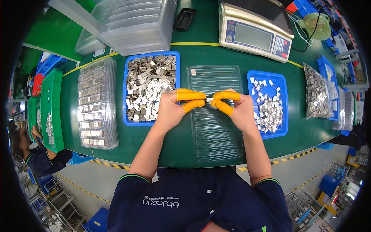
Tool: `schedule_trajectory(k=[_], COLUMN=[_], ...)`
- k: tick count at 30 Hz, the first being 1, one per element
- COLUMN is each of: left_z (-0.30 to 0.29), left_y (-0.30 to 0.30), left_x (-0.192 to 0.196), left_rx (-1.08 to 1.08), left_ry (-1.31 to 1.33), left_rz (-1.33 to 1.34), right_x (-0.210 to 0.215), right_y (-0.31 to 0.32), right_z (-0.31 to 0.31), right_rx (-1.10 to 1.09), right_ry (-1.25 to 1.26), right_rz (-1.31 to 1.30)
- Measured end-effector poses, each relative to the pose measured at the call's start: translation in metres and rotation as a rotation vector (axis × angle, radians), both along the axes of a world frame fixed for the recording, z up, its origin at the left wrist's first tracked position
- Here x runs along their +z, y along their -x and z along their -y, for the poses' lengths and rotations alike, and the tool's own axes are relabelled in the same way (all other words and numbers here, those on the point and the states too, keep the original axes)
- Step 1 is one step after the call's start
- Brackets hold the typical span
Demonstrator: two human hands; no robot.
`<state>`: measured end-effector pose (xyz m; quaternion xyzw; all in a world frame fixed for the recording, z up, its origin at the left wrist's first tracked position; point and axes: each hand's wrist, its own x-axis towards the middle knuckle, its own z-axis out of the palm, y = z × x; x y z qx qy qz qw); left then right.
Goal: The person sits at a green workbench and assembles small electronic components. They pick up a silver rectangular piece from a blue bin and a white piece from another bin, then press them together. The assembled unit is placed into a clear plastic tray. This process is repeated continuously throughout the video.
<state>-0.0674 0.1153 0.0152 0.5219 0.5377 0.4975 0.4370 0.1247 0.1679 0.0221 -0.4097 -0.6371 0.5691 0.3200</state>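
My left hand (pixel 174 106) and my right hand (pixel 240 109) meet over a clear ribbed plastic tray (pixel 216 143), yellow covers on their thumbs and fingers. Between the fingertips of both is a small white-and-silver part (pixel 209 99), mostly hidden, with both hands pinching it. One small piece (pixel 193 72) lies in the top slot of the clear tray. Left of it, a blue tray (pixel 178 65) holds a heap of small metal shells (pixel 150 77). On the right, another blue tray (pixel 285 104) carries loose small white pieces (pixel 266 112).
Filled clear trays (pixel 96 104) are stacked at left, empty-looking clear trays (pixel 135 23) behind. A scale (pixel 255 33) and a black holder (pixel 184 19) stand at the back. A bag of metal parts (pixel 317 92) lies right. A co-worker's hand (pixel 36 133) is beside a green bin (pixel 56 112).
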Motion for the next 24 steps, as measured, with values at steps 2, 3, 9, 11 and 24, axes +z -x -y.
schedule_trajectory(k=[2,3,9,11,24], left_z=[0.004,0.006,0.023,0.025,0.056], left_y=[0.002,0.001,-0.007,-0.010,-0.012], left_x=[0.008,0.012,0.024,0.025,0.014], left_rx=[-0.043,-0.055,-0.048,-0.038,-0.181], left_ry=[0.030,-0.009,-0.177,-0.200,0.017], left_rz=[0.004,-0.065,-0.234,-0.256,0.289], right_x=[0.013,0.017,0.039,0.045,0.030], right_y=[-0.003,-0.007,-0.012,-0.014,-0.014], right_z=[0.004,0.006,0.026,0.029,0.054], right_rx=[0.025,0.028,0.008,0.008,0.170], right_ry=[-0.096,-0.123,-0.463,-0.480,0.339], right_rz=[0.088,0.112,0.217,0.289,-0.201])
